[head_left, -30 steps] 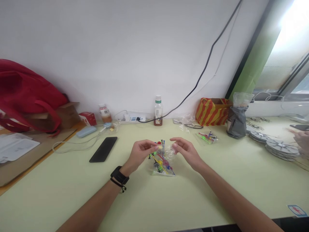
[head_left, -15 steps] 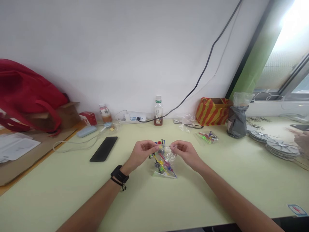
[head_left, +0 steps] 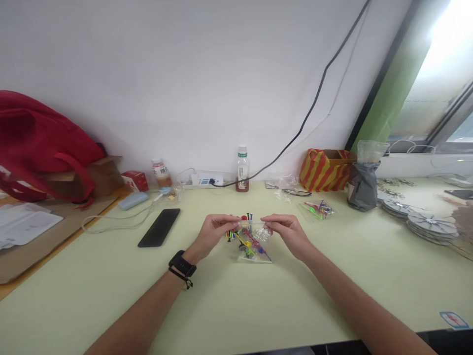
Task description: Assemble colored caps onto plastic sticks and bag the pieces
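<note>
A clear plastic bag [head_left: 254, 254] holds several small coloured plastic pieces, yellow, red, blue and green among them. My left hand [head_left: 216, 231] pinches the left end of its top edge between thumb and fingers. At the right end of that edge, my right hand [head_left: 286, 231] pinches the plastic too, so the edge runs straight between both hands. Behind the bag lie loose coloured pieces [head_left: 229, 235], some red and blue, partly hidden by my left hand and the bag.
A black phone [head_left: 158, 228] lies left of my hands. Behind them stands a brown drink bottle [head_left: 242, 170]. Another filled bag [head_left: 318, 210] lies to the right, before a striped bag [head_left: 325, 170]. Stacked grey discs [head_left: 430, 229] are farther right, near another person's hand [head_left: 463, 217].
My hands have moved slightly apart, drawing the bag's top edge straight. The bag's lower end has risen a little, away from me.
</note>
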Action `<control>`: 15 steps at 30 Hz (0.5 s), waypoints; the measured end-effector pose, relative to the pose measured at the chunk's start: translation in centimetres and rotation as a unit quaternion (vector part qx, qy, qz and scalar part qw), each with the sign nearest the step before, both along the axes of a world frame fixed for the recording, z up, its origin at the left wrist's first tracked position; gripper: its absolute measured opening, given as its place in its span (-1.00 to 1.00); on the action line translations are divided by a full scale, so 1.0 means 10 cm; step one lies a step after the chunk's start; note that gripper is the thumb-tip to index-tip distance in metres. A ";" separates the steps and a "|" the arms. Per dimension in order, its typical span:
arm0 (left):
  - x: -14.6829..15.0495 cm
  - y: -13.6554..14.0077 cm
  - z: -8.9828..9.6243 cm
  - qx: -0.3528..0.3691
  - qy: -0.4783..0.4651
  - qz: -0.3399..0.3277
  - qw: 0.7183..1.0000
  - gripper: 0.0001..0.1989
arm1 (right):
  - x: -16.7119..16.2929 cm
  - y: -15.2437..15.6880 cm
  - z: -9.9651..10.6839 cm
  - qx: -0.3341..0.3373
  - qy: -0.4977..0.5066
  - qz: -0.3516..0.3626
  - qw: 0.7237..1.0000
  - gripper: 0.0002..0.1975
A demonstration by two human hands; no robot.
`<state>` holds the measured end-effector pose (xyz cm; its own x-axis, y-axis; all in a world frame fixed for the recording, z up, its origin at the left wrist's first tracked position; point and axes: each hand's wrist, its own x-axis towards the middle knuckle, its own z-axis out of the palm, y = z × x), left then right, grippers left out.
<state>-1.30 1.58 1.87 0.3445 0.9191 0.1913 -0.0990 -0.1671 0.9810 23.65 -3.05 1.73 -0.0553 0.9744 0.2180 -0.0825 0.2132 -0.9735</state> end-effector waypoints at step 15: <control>0.02 0.01 -0.02 0.093 0.082 0.005 0.992 -0.72 | -0.02 0.01 -0.04 0.092 -0.133 -0.043 0.986 -0.69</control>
<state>-1.10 1.69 1.71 0.3755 0.8766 0.3009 0.0619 -0.3477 0.9356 23.42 -2.94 1.32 -0.0538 0.9230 0.3811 0.1956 0.3840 -0.9024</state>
